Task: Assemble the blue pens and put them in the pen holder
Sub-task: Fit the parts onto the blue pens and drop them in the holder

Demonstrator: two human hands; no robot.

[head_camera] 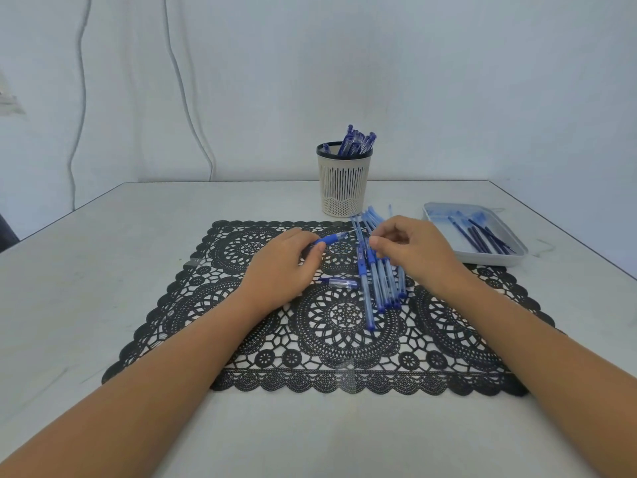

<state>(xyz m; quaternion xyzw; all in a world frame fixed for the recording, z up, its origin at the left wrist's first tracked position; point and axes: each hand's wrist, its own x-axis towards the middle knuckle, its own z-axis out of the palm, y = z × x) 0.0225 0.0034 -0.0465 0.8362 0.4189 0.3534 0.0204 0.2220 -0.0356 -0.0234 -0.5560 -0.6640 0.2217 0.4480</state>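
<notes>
**Fingers pinch one pen while the other hand picks a part**

Left hand (286, 262) fingers are closed around a blue pen (327, 240), tip pointing toward the right hand (412, 250), probably steadied for fitting. Right fingers (375, 243) curl loosely over the pen barrels (379, 284) beneath them; whether they grip one, I cannot tell. A cap (339, 282) lies just below the left fingers. Beyond both hands stands the pen holder (344, 181), already holding pens.

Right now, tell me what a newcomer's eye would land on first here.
The black lace mat spread on the pale table, with both hands over a bundle of blue pens: the left hand grips a pen part, the right hand reaches into the bundle. Behind stands a pen holder of finished pens, with a tray to the right.
</notes>
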